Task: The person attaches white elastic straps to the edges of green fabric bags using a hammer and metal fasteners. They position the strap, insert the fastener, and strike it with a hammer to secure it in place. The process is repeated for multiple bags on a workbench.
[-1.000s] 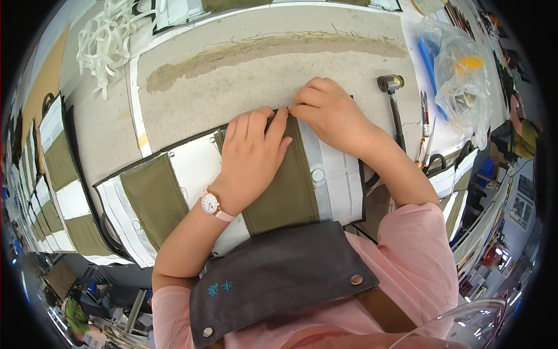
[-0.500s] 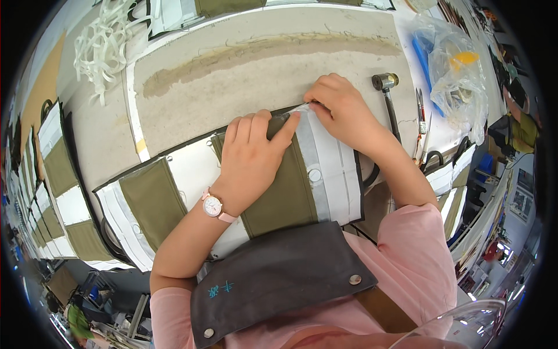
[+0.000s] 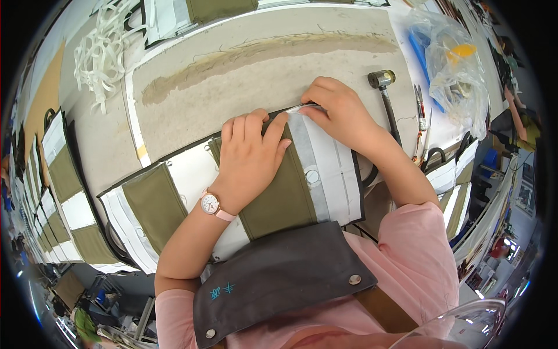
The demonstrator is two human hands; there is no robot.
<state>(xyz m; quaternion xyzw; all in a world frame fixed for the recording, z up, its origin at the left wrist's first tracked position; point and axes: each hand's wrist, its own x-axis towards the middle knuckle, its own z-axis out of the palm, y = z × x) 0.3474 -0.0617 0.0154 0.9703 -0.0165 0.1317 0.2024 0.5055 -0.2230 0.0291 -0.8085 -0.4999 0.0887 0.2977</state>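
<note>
Person's left hand (image 3: 247, 145) rests on olive-and-white panel (image 3: 282, 192); right hand (image 3: 344, 113) pinches its edge, one o'clock. Hammer (image 3: 391, 113) near two o'clock; white strap tangle (image 3: 100, 64), ten o'clock.

- Left hand (image 3: 247, 142), mid-frame: palm down, thumb apart, index finger pointing toward upper right.
- Right hand (image 3: 340, 110), upper right of centre: thumb and fingers pinching.
- 2 bent arms (image 3: 189, 244) converge upward.

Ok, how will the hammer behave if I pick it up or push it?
The hammer will probably feel head-heavy, since its thick, metal-looking head tops a slim handle. Pushed, it may rock or pivot rather than roll far: the head looks round, but the handle juts out sideways. The straight handle suggests it should stay stiff.
</note>
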